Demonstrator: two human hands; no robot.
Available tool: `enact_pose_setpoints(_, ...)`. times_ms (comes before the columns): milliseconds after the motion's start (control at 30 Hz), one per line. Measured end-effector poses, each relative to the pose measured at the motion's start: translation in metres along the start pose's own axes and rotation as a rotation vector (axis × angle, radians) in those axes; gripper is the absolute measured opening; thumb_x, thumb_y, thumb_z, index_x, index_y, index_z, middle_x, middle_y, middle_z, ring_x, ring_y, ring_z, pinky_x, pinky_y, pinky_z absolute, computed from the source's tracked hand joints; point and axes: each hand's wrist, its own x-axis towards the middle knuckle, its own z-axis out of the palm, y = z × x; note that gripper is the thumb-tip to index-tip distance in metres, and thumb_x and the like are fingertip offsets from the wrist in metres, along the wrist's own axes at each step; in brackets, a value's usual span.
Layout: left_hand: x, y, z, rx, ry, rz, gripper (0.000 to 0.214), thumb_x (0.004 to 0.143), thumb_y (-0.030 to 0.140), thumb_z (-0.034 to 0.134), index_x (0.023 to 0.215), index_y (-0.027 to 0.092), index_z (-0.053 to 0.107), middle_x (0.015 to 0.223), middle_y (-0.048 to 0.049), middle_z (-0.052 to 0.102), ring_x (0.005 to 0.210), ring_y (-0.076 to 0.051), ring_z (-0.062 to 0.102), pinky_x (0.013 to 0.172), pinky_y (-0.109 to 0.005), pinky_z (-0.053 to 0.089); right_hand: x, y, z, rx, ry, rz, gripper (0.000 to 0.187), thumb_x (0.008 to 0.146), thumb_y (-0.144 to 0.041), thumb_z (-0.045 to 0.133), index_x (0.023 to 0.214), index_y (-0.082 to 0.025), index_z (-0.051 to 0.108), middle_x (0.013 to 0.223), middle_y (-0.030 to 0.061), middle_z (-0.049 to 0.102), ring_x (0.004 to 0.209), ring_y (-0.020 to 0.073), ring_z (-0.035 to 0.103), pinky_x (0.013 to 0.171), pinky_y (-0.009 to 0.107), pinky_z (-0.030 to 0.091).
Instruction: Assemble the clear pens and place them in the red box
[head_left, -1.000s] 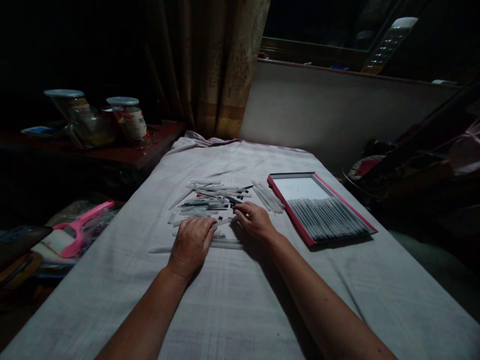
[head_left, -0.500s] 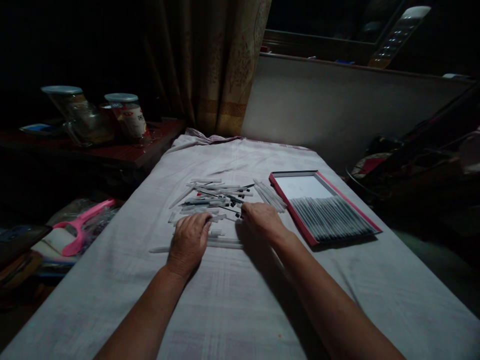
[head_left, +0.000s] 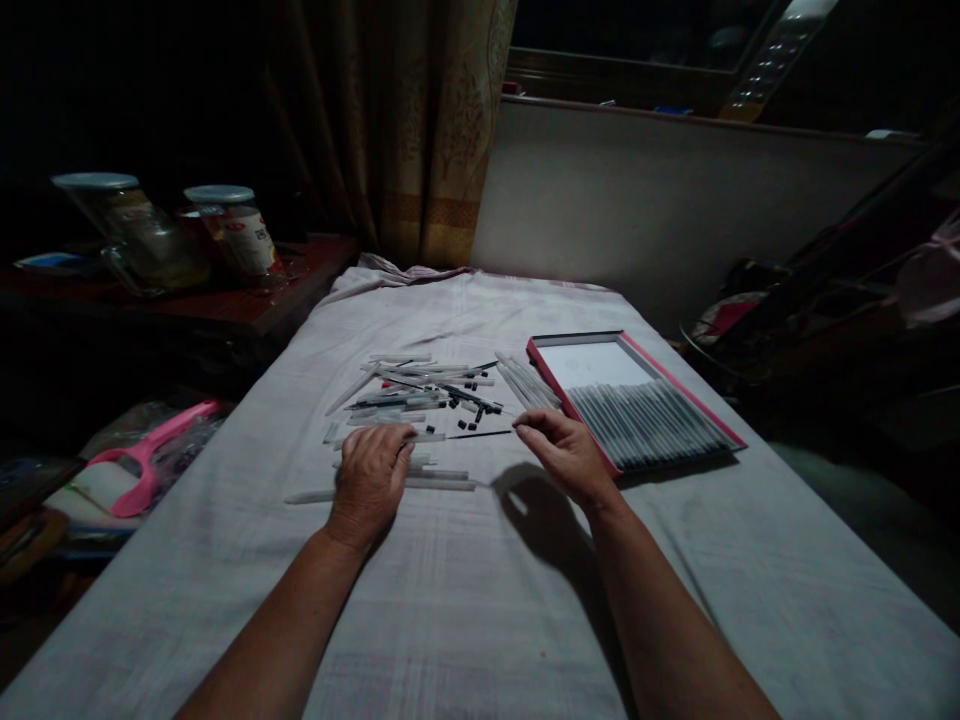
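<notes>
My left hand is closed, thumb against fingers, on a clear pen barrel that pokes out to the right. My right hand pinches the end of a thin dark pen refill. The refill lies level between both hands, its left end close to the barrel. Beyond the hands is a loose pile of clear pen barrels, dark refills and small black caps. Longer clear tubes lie beside and partly under my left hand.
Right of the pile, a red-edged box holds a row of pens. Several clear pens lean by its left side. A dark side table with jars stands at left, above a pink-handled object.
My right hand has drawn back to the right from the black caps, and a dark refill now shows in its fingers. The left hand keeps its place. The view has shifted slightly.
</notes>
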Motion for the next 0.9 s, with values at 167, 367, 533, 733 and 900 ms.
enact_pose_setpoints(167, 0.000, 0.000, 0.000, 0.012, -0.002, 0.010, 0.017, 0.097, 0.024, 0.045, 0.104, 0.020, 0.060, 0.097, -0.0068, 0.072, 0.093, -0.024, 0.064, 0.091, -0.041, 0.040, 0.000, 0.000, -0.004, 0.037, 0.027, -0.006, 0.022, 0.073, -0.040, 0.066, 0.074, -0.018, 0.067, 0.069, 0.0025, 0.065, 0.062, 0.0149, 0.057, 0.057, 0.026, 0.047)
enact_pose_setpoints(367, 0.001, 0.008, -0.002, -0.021, -0.023, 0.046, 0.017, 0.096, 0.023, 0.045, 0.104, 0.020, 0.060, 0.097, -0.0064, 0.072, 0.093, -0.024, 0.064, 0.091, -0.041, 0.040, -0.003, 0.003, 0.009, 0.044, -0.068, -0.008, 0.019, 0.076, -0.037, 0.065, 0.076, -0.018, 0.068, 0.071, 0.0026, 0.066, 0.067, 0.0161, 0.060, 0.065, 0.029, 0.049)
enact_pose_setpoints(533, 0.001, 0.016, -0.002, -0.069, -0.038, 0.100, 0.018, 0.097, 0.024, 0.044, 0.106, 0.020, 0.060, 0.101, -0.0074, 0.072, 0.095, -0.023, 0.064, 0.094, -0.042, 0.040, -0.007, 0.009, 0.032, 0.098, -0.276, -0.008, 0.032, 0.079, -0.030, 0.063, 0.110, -0.020, 0.068, 0.088, 0.0042, 0.071, 0.079, 0.0166, 0.065, 0.070, 0.028, 0.050)
enact_pose_setpoints(733, 0.002, 0.013, -0.002, -0.087, -0.051, -0.022, 0.021, 0.097, 0.027, 0.043, 0.105, 0.021, 0.061, 0.099, -0.0068, 0.072, 0.094, -0.023, 0.065, 0.091, -0.039, 0.045, 0.015, 0.008, 0.041, -0.559, -0.181, -0.090, 0.026, 0.085, -0.020, 0.055, 0.105, -0.020, 0.073, 0.100, 0.0081, 0.070, 0.090, 0.0198, 0.064, 0.078, 0.031, 0.048)
enact_pose_setpoints(900, 0.002, 0.010, -0.003, -0.106, -0.057, -0.033, 0.022, 0.097, 0.027, 0.043, 0.106, 0.020, 0.061, 0.099, -0.0073, 0.072, 0.092, -0.023, 0.066, 0.085, -0.037, 0.049, 0.031, 0.005, 0.057, -0.989, -0.257, -0.149, 0.023, 0.089, -0.035, 0.059, 0.097, -0.022, 0.076, 0.101, 0.0107, 0.069, 0.097, 0.0248, 0.061, 0.077, 0.032, 0.047)
